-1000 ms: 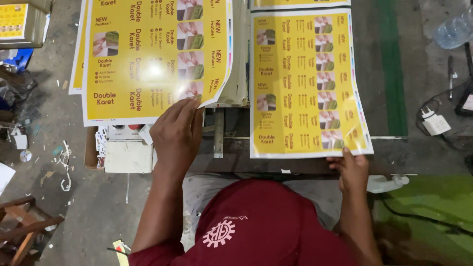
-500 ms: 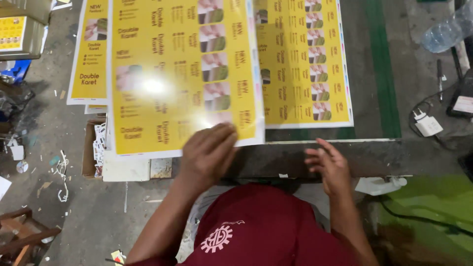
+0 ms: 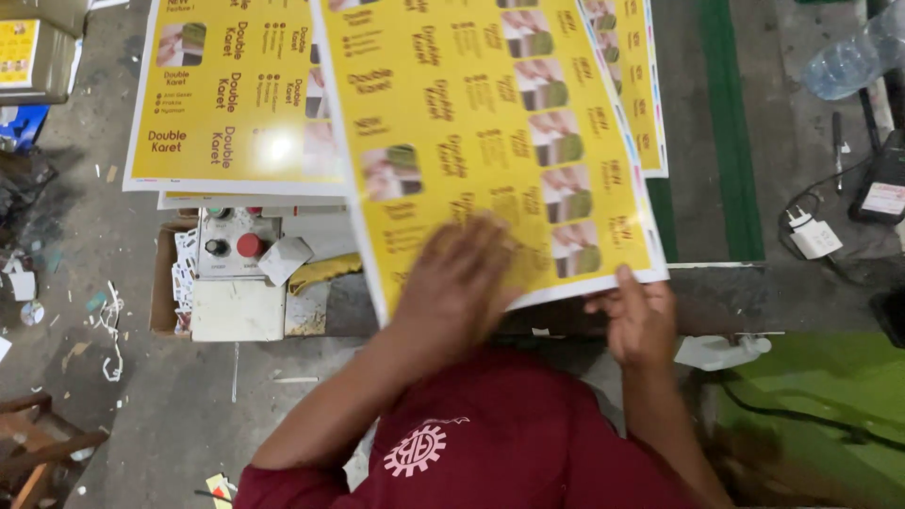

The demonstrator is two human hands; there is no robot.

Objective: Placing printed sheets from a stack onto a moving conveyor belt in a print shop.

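Fingers of both hands, left hand [image 3: 462,283] flat and right hand [image 3: 639,320] pinching, grip yellow sheet [image 3: 490,123].

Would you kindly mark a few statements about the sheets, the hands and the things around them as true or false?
1. The left hand lies flat on top of the yellow printed sheet. True.
2. The right hand holds a pair of scissors. False: it grips the sheet's near edge, thumb on top.
3. A control box with a red button sits below the left stack of sheets. True.
4. The person wears a blue shirt. False: the shirt is dark red with a white emblem.
5. A clear plastic bottle lies at the upper right. True.
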